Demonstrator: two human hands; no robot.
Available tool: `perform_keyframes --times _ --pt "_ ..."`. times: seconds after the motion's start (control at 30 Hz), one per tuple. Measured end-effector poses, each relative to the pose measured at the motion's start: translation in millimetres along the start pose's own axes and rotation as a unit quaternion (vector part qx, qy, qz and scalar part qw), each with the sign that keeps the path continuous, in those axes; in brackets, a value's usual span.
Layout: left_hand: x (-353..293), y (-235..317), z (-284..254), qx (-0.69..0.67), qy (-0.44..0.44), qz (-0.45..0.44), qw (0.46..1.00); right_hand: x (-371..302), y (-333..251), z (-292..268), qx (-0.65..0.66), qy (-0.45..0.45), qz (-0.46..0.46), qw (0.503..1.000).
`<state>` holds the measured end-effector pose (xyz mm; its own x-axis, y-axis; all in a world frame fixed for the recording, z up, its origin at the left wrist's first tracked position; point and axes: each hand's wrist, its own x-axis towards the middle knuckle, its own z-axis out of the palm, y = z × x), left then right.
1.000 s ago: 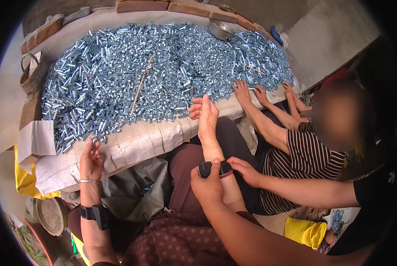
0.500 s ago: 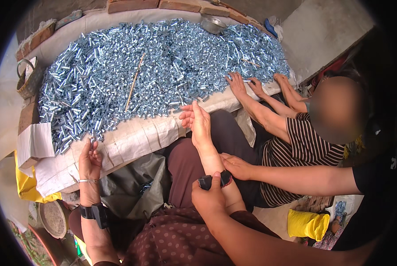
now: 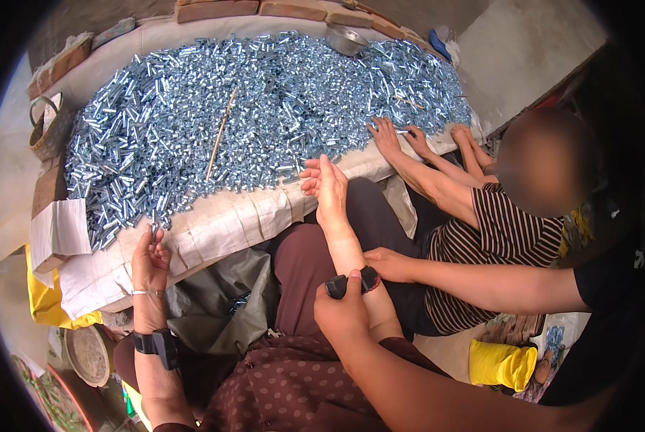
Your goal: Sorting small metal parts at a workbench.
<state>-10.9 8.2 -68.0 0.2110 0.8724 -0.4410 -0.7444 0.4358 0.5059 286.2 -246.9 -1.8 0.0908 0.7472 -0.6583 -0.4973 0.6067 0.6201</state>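
Note:
A broad heap of small shiny blue-silver metal pieces (image 3: 265,108), many of them tube-like, lies on a pale sheet (image 3: 214,216). At the heap's near left edge, my left hand (image 3: 150,261) is closed with a small metal piece (image 3: 154,230) pinched between thumb and finger. My right hand (image 3: 329,191) is raised by the sheet's near edge, empty, thumb up and fingers loosely apart. A co-worker's two hands (image 3: 342,308) are at my right forearm, holding a black strapped device (image 3: 337,286). A similar black device (image 3: 162,348) is strapped round my left wrist.
To the right, a person in a striped top (image 3: 520,230) reaches into the heap; another pair of hands works farther right. A thin stick (image 3: 221,133) and a metal bowl (image 3: 346,40) lie on the pieces. Bricks (image 3: 218,9) border the back; a basket (image 3: 49,133) stands left.
My right hand has risen slightly and shifted right, with the co-worker's hands still at its forearm. My left hand keeps its pinch. The striped-top person's head has moved up a little.

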Motion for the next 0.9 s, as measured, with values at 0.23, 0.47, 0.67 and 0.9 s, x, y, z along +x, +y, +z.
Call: perform_keyframes --times 0.23,0.47,0.67,0.9 --pt "1 -1 3 0.004 0.003 -0.001 1.0 -18 72 24 0.2 0.056 -0.023 0.978" --pt "1 -3 7 0.01 0.016 -0.003 1.0 6 53 32 0.092 0.038 0.018 0.995" --pt "-1 1 7 0.011 0.028 0.005 1.0 -6 75 30 0.147 0.034 0.009 0.989" --pt "0 -2 8 0.01 0.023 -0.001 1.0 -12 86 41 0.208 0.055 -0.028 0.976"
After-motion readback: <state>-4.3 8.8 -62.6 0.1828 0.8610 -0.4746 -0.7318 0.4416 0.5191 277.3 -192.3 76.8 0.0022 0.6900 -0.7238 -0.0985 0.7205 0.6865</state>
